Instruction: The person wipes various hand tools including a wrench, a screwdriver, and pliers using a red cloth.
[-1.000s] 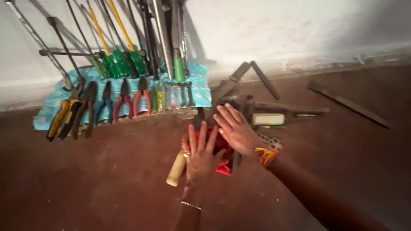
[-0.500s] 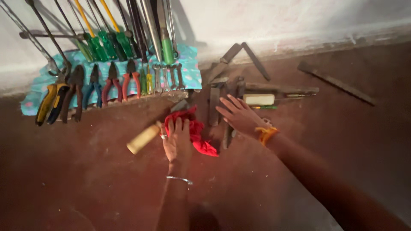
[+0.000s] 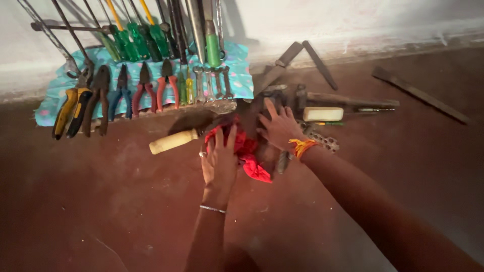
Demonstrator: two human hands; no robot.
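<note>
Left hand [image 3: 220,162] presses flat, fingers spread, on the red cloth [image 3: 247,151]; right hand [image 3: 280,127] lies open on the files [image 3: 282,95]. Best wipe firmly, steadying the handle [image 3: 174,141].

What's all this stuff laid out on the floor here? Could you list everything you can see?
red cloth: one, red, on the floor under the left hand
wooden-handled tool: one, pale handle, left of the red cloth
pliers: about six, yellow, dark, blue and red grips, on the patterned cloth
screwdrivers: several, green handles, leaning on the wall
patterned cloth: one, turquoise, by the wall
metal files: several, dark, on the floor at right
pale block: one, cream, right of the right hand
left hand: on the red cloth
right hand: on dark tools
</note>
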